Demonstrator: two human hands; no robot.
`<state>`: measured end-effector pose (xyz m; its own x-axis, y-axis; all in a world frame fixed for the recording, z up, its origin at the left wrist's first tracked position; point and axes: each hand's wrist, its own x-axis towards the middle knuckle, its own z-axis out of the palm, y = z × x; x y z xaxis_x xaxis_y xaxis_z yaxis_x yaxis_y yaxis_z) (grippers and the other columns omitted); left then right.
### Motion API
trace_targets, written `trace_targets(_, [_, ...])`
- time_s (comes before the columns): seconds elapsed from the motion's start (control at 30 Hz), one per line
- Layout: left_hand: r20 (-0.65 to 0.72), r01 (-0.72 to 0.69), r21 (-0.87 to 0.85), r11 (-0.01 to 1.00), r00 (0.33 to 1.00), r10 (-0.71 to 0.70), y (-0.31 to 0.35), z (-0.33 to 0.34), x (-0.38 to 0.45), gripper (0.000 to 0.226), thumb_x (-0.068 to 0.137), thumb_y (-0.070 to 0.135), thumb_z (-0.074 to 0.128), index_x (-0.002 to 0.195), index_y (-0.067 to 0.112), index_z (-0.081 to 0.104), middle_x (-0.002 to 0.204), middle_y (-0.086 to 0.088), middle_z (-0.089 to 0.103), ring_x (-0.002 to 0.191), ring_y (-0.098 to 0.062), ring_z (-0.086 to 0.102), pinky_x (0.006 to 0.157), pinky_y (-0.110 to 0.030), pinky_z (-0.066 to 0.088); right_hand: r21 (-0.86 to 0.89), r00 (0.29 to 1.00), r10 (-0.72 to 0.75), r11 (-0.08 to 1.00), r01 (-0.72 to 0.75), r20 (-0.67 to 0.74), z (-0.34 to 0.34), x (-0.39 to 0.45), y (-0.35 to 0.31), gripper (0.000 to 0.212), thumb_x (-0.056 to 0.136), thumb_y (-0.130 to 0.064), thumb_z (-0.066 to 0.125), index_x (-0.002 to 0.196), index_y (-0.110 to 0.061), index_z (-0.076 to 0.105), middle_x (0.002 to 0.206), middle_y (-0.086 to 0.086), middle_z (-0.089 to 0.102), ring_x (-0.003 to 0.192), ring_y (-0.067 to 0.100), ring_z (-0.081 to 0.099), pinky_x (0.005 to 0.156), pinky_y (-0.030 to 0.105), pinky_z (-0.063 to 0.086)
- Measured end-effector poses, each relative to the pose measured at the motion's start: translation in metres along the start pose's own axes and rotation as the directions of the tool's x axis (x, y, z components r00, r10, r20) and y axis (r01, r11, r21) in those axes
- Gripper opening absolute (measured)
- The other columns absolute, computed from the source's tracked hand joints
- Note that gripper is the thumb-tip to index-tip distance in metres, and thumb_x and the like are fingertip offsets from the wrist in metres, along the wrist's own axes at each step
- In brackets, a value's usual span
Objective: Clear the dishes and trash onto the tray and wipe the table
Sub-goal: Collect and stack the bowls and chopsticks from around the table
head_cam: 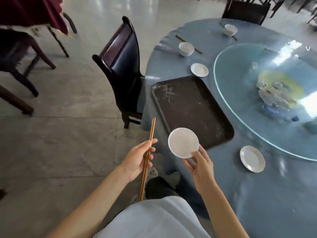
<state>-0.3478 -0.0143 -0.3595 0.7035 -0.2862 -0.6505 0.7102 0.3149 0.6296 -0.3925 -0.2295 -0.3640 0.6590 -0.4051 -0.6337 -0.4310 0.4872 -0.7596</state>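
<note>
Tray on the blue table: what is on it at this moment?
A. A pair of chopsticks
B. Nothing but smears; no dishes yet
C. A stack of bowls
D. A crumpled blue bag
B. The dark tray shows only whitish smears; the chopsticks are in the left hand, and the right hand holds the small white dish at the tray's near corner.

Head view, down over table (257, 194)
</note>
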Motion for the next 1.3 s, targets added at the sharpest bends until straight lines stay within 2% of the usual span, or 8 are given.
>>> trace_targets(0.1, [-0.058, -0.038, -0.020, 0.999, 0.998, 0.037, 0.022, -0.025, 0.009, 0.028, 0.103, 0.030, 0.055, 0.125, 0.021, 0.071, 0.083, 0.001, 0.060, 0.065, -0.010, 0.052, 0.054, -0.025, 0.044, -0.040, 0.998, 0.012, 0.999, -0.009, 0.055, 0.042, 0.017, -0.001, 0.034, 0.098, -0.010, 0.066, 0.127, -0.027, 0.071, 0.120, 0.003, 0.074, 0.092, 0.025, 0.078, 0.074, 0.034, 0.065])
trace_targets(0.33, [-0.146, -0.055, -0.034, 0.998, 0.988, 0.049, 0.100, -0.076, 0.062, 0.026, 0.100, 0.034, 0.059, 0.122, 0.028, 0.073, 0.077, 0.003, 0.062, 0.064, -0.011, 0.051, 0.056, -0.025, 0.043, -0.099, 0.992, 0.034, 0.995, -0.022, 0.122, 0.147, 0.077, -0.003, 0.036, 0.099, -0.012, 0.067, 0.131, -0.029, 0.068, 0.131, 0.002, 0.068, 0.111, 0.032, 0.071, 0.078, 0.036, 0.064])
trace_targets(0.5, [-0.185, -0.013, -0.012, 1.000, 0.983, 0.011, 0.173, -0.107, 0.108, 0.026, 0.099, 0.035, 0.060, 0.120, 0.029, 0.074, 0.077, 0.003, 0.059, 0.063, -0.011, 0.049, 0.056, -0.025, 0.041, -0.077, 0.991, 0.072, 0.995, -0.063, 0.115, 0.224, 0.118, -0.017, 0.036, 0.099, -0.012, 0.066, 0.130, -0.030, 0.068, 0.130, 0.000, 0.067, 0.104, 0.030, 0.074, 0.082, 0.038, 0.064])
trace_targets(0.9, [-0.141, -0.041, 0.054, 0.998, 0.989, 0.048, 0.350, -0.143, 0.188, 0.024, 0.099, 0.038, 0.062, 0.116, 0.030, 0.076, 0.074, 0.002, 0.065, 0.060, -0.011, 0.056, 0.058, -0.027, 0.044, -0.034, 0.984, 0.039, 0.999, -0.033, 0.172, 0.391, 0.179, -0.092, 0.038, 0.099, -0.012, 0.065, 0.131, -0.032, 0.069, 0.130, 0.002, 0.066, 0.103, 0.031, 0.075, 0.080, 0.033, 0.063])
trace_targets(1.07, [-0.080, -0.040, 0.095, 0.995, 0.996, 0.048, 0.435, -0.177, 0.234, 0.024, 0.098, 0.041, 0.062, 0.114, 0.031, 0.077, 0.071, 0.004, 0.057, 0.054, -0.008, 0.050, 0.048, -0.023, 0.041, 0.036, 0.989, 0.007, 0.999, -0.012, 0.150, 0.476, 0.200, -0.112, 0.039, 0.098, -0.010, 0.063, 0.131, -0.029, 0.069, 0.129, 0.005, 0.069, 0.100, 0.031, 0.076, 0.074, 0.030, 0.063])
trace_targets(1.13, [-0.030, -0.036, 0.128, 0.991, 0.999, 0.040, 0.472, -0.196, 0.257, 0.025, 0.098, 0.043, 0.063, 0.114, 0.029, 0.077, 0.070, 0.004, 0.053, 0.052, -0.007, 0.046, 0.046, -0.022, 0.037, 0.067, 0.990, -0.037, 0.997, 0.028, 0.137, 0.513, 0.208, -0.115, 0.038, 0.099, -0.010, 0.062, 0.130, -0.030, 0.070, 0.124, 0.004, 0.072, 0.096, 0.027, 0.078, 0.074, 0.030, 0.063])
trace_targets(1.3, [0.055, -0.005, 0.220, 0.975, 0.998, -0.008, 0.549, -0.238, 0.300, 0.032, 0.092, 0.048, 0.066, 0.113, 0.027, 0.077, 0.068, 0.006, 0.050, 0.051, -0.006, 0.040, 0.041, -0.020, 0.033, 0.155, 0.988, -0.135, 0.980, 0.122, 0.078, 0.590, 0.218, -0.122, 0.037, 0.100, -0.012, 0.062, 0.130, -0.031, 0.070, 0.122, 0.003, 0.074, 0.099, 0.026, 0.077, 0.076, 0.030, 0.064])
